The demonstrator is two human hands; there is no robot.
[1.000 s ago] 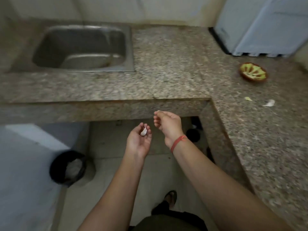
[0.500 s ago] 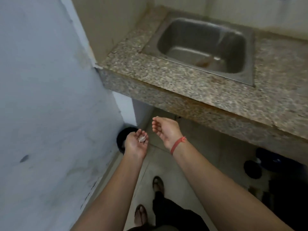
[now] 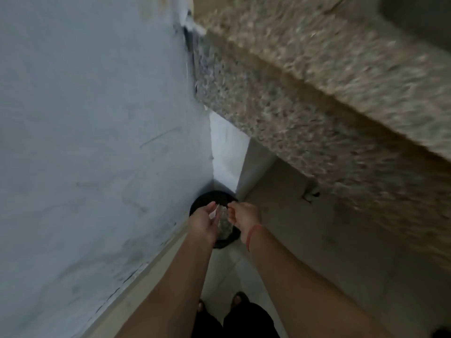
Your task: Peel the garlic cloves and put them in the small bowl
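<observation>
- Your left hand (image 3: 203,222) is out over the black bin (image 3: 211,198), and a pale garlic piece (image 3: 214,212) sits at its inner edge near the fingertips.
- It's too blurred to tell clove from skin, or whether the piece is pinched or only lying against your fingers.
- Your right hand (image 3: 244,215) is at 3 o'clock of the piece, just beside it with a narrow gap between. Its fingers are curled, and I cannot tell if they hold anything.
- There's a red band (image 3: 251,236) on your right wrist.
- The bin is tucked into the corner at 12 o'clock of your hands, with something grey and crumpled (image 3: 223,225) showing inside, between your two hands.
- The blue-grey wall (image 3: 85,118) fills the 9 o'clock side, close along your left arm.
- The granite counter (image 3: 317,69) juts overhead from 12 to 3 o'clock, smeared by blur.
- The pale floor (image 3: 305,228) is on the 4 o'clock side, and your feet (image 3: 240,298) are at 6 o'clock.
</observation>
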